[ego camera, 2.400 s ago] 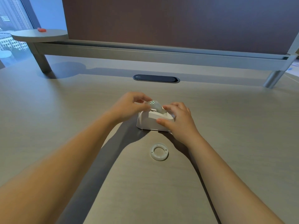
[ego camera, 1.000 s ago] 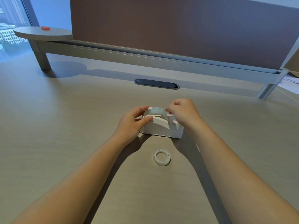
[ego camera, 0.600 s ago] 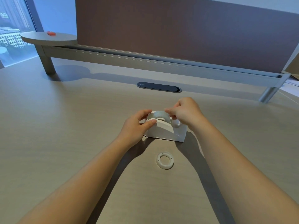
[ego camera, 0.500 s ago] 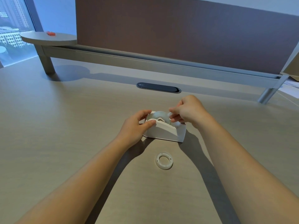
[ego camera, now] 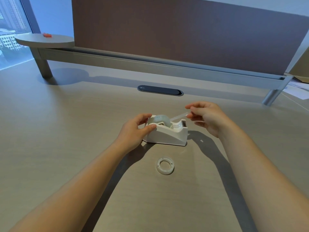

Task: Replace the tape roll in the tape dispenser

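Note:
A white tape dispenser [ego camera: 168, 135] stands on the desk with a clear tape roll [ego camera: 161, 119] seated in its cradle. My left hand [ego camera: 133, 130] grips the dispenser's left end, thumb on its near side. My right hand [ego camera: 206, 115] pinches the free end of the tape strip [ego camera: 178, 116], which stretches from the roll up and to the right, above the cutter end. An empty white tape core [ego camera: 165, 165] lies flat on the desk in front of the dispenser.
A dark oval cable port [ego camera: 160, 90] is set into the desk behind the dispenser. A brown divider panel [ego camera: 184, 30] on a grey rail runs across the back. A small round shelf [ego camera: 44, 40] with a red object sits at back left. Papers [ego camera: 297, 88] lie at far right.
My right hand has moved from the top of the roll up and to the right, drawing out a strip of tape. My left hand stays on the dispenser.

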The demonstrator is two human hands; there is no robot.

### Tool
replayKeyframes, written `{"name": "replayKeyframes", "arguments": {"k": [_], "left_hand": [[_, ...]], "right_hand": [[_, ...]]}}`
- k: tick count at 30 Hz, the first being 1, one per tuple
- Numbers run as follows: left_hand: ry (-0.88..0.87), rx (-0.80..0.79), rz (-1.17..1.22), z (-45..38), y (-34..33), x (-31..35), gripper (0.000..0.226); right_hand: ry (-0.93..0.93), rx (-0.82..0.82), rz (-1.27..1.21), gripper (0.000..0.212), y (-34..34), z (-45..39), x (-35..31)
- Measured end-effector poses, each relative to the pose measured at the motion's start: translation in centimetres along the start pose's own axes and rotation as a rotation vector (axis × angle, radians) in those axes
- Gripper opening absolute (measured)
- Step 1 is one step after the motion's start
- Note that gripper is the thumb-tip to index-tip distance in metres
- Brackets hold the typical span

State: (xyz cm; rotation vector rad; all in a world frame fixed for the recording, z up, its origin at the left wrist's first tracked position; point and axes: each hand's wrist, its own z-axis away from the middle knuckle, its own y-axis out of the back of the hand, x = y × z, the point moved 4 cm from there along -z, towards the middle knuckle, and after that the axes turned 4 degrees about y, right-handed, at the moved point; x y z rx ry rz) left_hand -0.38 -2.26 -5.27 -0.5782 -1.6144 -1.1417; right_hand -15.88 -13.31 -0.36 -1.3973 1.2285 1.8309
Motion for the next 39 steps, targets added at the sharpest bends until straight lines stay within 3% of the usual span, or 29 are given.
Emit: {"name": "replayKeyframes", "arguments": {"k": [16,22,27,33,36,39], "left_hand": [[-0.003,0.025,-0.029,-0.1,0.0,-0.2,0.043],[-0.005,0.027,-0.035,-0.2,-0.1,-0.3,0.042],[-0.008,0.032,-0.035,0.0,-0.2,-0.2,0.042],[-0.006,0.020,-0.054,0.0,-0.3,0.1,0.039],[0.012,0.000,-0.059,-0.1,-0.3,-0.2,0.041],[0.036,-0.010,-0.114,0.0,-0.5,0.5,0.043]], "right_hand": [[-0.140,0.198,-0.313,0.018,-1.0,0.4,4.7],[-0.259,0.112,-0.332,0.016,-1.5,0.4,5.6],[-0.428,0.012,-0.280,0.029,-1.7,0.5,6.5],[-0.397,0.060,-0.322,0.017,-2.0,0.3,6.6],[-0.352,0.095,-0.306,0.021,-1.9,0.2,6.7],[-0.281,0.154,-0.191,0.011,-1.3,0.8,6.1]]}}
